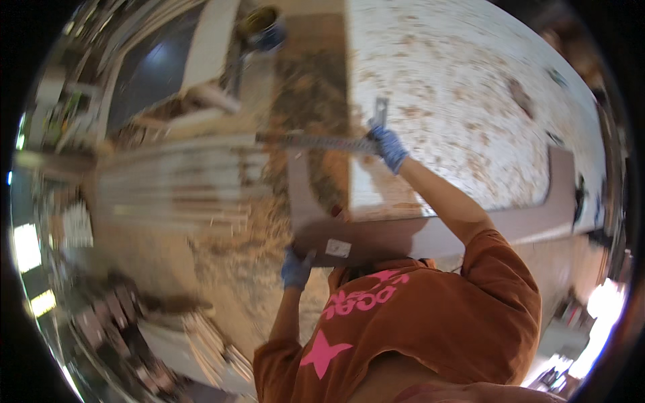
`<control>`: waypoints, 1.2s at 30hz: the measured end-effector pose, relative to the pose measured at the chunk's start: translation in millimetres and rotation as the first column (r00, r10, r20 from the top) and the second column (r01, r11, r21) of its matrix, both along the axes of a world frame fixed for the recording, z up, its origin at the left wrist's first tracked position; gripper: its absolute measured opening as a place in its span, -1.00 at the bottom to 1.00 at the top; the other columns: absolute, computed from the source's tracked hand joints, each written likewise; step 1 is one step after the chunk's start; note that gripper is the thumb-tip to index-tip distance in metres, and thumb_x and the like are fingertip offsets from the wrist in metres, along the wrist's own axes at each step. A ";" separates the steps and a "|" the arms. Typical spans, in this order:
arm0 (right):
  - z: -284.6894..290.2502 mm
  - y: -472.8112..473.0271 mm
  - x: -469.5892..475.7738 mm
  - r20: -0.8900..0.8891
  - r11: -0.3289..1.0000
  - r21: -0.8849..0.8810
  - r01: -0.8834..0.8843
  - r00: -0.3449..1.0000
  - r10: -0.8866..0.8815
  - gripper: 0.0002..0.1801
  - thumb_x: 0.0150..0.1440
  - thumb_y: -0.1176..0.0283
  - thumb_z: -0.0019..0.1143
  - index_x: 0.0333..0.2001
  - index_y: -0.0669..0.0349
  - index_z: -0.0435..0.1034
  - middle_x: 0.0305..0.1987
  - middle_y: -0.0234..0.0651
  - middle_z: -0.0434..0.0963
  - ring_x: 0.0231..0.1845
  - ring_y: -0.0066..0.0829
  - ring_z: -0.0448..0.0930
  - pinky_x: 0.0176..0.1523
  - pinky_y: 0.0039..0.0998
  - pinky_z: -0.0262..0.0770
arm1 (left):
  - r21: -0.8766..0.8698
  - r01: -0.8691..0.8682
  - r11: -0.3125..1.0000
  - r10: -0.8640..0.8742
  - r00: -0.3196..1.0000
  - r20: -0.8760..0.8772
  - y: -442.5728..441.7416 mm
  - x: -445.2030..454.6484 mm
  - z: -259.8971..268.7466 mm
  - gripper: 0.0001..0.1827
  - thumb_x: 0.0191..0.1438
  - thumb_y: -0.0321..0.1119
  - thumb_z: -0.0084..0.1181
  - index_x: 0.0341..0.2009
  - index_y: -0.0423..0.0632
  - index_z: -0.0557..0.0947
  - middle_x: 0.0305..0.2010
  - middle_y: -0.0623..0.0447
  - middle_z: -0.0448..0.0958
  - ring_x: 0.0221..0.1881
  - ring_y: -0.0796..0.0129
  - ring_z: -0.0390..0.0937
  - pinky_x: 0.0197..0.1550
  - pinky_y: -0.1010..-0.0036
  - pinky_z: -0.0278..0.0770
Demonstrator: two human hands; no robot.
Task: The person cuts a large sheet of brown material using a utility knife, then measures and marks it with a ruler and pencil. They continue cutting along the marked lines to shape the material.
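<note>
My right hand (389,147), in a blue glove, grips a steel carpenter's square near its corner. The graduated long blade (322,143) points left past the edge of the white worktable, and the short arm (381,112) points away from me. Close to my body lies a long brown U-shaped board (373,234) with an upturned leg at each end. It bears a white label (338,248). My left hand (296,268), also gloved in blue, holds the board's left corner, fingers partly hidden. The square's blade passes just beyond the tip of the board's left leg (298,176).
Sawdust covers the white worktable (453,101), where a dark object (520,96) lies. Beyond its left edge are a sawdust-strewn floor (227,272), stacked pale boards (176,181) and a bucket (264,30). Brown blocks and strips (113,307) are piled at lower left.
</note>
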State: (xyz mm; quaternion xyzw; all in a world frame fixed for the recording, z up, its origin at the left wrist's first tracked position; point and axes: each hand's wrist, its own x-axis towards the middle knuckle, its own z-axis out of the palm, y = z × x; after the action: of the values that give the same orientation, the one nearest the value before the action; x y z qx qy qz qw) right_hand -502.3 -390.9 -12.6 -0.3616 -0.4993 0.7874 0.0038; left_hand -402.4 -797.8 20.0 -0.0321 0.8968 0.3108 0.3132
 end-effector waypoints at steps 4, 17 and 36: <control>13.1 -27.7 -63.7 0.062 0.997 0.069 -0.033 0.998 0.028 -0.39 0.06 -0.16 0.21 -0.32 0.29 0.51 -0.44 -0.32 0.58 -0.48 -0.52 0.51 -0.36 -0.43 0.41 | 0.174 -0.069 0.982 0.089 0.990 -0.109 26.6 -51.2 -3.7 -0.17 0.05 -0.08 0.27 0.31 -0.14 0.20 0.22 -0.22 0.37 0.23 0.00 0.37 0.18 0.26 0.36; -15.3 -44.2 -138.8 0.156 0.951 0.179 -0.253 0.961 0.227 -0.53 0.07 0.05 0.28 -0.22 0.29 0.52 -0.41 -0.39 0.54 -0.47 -0.55 0.44 -0.34 -0.46 0.37 | 0.718 -0.504 0.480 0.548 0.811 0.203 126.0 -247.1 -64.5 -0.21 0.12 -0.10 0.25 0.32 -0.16 0.22 0.34 -0.10 0.23 0.29 0.27 0.25 0.26 0.40 0.25; -26.3 -65.9 -116.0 -0.115 0.955 -0.136 0.265 0.953 -0.281 -0.75 0.18 0.21 0.20 -0.40 0.08 0.35 -0.60 -0.44 0.45 -0.68 -0.59 0.41 -0.56 -0.52 0.37 | 0.744 -0.474 0.471 0.380 0.870 0.313 172.8 -280.7 -57.6 -0.71 0.17 -0.09 0.16 -0.13 0.03 0.58 -0.15 0.07 0.61 -0.10 0.34 0.52 0.05 0.32 0.46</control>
State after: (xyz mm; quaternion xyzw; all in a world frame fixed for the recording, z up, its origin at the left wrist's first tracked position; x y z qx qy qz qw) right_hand -618.3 -456.8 -38.9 -0.3734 -0.3953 0.8299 0.1247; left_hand -683.1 -625.1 -37.6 -0.1265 0.6037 0.7457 0.2518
